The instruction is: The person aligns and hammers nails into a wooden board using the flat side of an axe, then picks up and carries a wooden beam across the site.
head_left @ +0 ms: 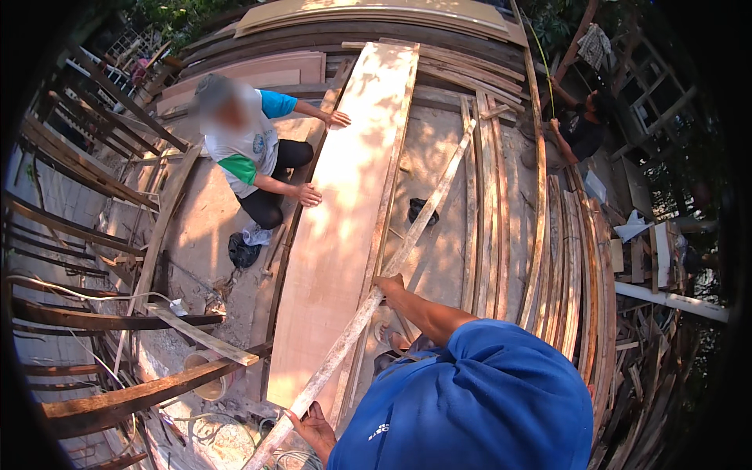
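Note:
A long, pale, weathered wooden batten [419, 227] slants across the view, from the lower left up toward the upper right. Round its middle is my right hand [388, 288], fingers closed. My left hand [313, 429] holds the batten near its lower end, thumb at the edge and the other fingers partly hidden. Beneath the batten lies a wide, light-brown wooden panel [333, 235], dappled with sunlight. A co-worker [254, 149] crouches at the panel's left side, both hands resting on its edge.
Long boards [489, 219] lie in rows to the right. Another person [583, 129] at the far right handles a yellow strip. Dark curved timbers [110, 317] stand at left. Stacked sheets [376, 16] lie at the back. A black bag [244, 251] sits near the co-worker.

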A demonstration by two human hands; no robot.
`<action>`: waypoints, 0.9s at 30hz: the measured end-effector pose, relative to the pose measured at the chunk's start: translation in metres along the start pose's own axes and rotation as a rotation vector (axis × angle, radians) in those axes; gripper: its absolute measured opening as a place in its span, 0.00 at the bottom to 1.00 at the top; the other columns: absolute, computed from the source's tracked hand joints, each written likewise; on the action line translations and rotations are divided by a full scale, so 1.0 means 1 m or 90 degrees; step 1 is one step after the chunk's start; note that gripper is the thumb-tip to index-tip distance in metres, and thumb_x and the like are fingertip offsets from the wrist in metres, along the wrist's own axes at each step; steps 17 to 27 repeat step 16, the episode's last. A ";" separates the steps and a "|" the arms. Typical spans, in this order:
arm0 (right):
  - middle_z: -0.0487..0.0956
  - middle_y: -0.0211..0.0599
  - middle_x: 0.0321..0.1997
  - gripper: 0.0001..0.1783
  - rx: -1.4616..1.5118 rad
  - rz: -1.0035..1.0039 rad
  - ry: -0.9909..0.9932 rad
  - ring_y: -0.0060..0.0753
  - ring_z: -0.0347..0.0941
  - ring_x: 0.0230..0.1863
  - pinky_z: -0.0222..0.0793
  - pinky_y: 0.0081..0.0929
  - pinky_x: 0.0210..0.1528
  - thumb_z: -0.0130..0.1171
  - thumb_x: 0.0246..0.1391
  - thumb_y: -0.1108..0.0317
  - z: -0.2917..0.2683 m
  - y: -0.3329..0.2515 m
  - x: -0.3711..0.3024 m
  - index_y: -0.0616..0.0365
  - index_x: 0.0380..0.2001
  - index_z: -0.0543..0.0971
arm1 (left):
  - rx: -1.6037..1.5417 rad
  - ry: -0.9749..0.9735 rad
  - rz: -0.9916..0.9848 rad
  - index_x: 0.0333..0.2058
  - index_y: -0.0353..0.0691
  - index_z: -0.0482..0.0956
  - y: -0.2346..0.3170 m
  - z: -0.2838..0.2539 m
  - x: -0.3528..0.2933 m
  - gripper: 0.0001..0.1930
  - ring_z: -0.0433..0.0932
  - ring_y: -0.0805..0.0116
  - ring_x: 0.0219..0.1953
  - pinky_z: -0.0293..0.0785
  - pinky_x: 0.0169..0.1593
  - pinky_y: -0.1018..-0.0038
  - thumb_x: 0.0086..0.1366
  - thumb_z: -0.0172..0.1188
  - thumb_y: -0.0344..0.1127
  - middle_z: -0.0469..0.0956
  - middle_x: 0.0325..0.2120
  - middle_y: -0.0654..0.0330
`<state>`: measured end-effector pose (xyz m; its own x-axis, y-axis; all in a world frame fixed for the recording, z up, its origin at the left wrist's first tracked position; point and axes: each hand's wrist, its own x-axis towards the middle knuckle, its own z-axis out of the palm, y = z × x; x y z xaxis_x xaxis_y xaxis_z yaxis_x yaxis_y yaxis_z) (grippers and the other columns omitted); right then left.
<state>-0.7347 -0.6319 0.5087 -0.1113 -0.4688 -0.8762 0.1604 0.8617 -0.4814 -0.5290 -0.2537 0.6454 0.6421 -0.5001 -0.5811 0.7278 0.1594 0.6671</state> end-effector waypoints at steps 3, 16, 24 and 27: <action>0.79 0.56 0.45 0.41 0.038 -0.080 0.043 0.53 0.83 0.36 0.84 0.56 0.32 0.70 0.43 0.74 0.023 0.011 -0.019 0.66 0.60 0.62 | -0.015 0.018 0.010 0.58 0.34 0.72 0.003 -0.037 0.017 0.34 0.72 0.59 0.62 0.70 0.66 0.65 0.69 0.62 0.60 0.74 0.59 0.49; 0.79 0.54 0.51 0.45 -0.202 -0.177 -0.073 0.46 0.83 0.42 0.84 0.42 0.32 0.71 0.46 0.68 0.108 -0.048 -0.034 0.56 0.66 0.60 | -0.131 0.068 0.084 0.60 0.39 0.73 -0.031 -0.030 0.053 0.35 0.74 0.54 0.62 0.71 0.67 0.60 0.67 0.61 0.63 0.74 0.61 0.49; 0.79 0.54 0.51 0.45 -0.202 -0.177 -0.073 0.46 0.83 0.42 0.84 0.42 0.32 0.71 0.46 0.68 0.108 -0.048 -0.034 0.56 0.66 0.60 | -0.131 0.068 0.084 0.60 0.39 0.73 -0.031 -0.030 0.053 0.35 0.74 0.54 0.62 0.71 0.67 0.60 0.67 0.61 0.63 0.74 0.61 0.49; 0.79 0.54 0.51 0.45 -0.202 -0.177 -0.073 0.46 0.83 0.42 0.84 0.42 0.32 0.71 0.46 0.68 0.108 -0.048 -0.034 0.56 0.66 0.60 | -0.131 0.068 0.084 0.60 0.39 0.73 -0.031 -0.030 0.053 0.35 0.74 0.54 0.62 0.71 0.67 0.60 0.67 0.61 0.63 0.74 0.61 0.49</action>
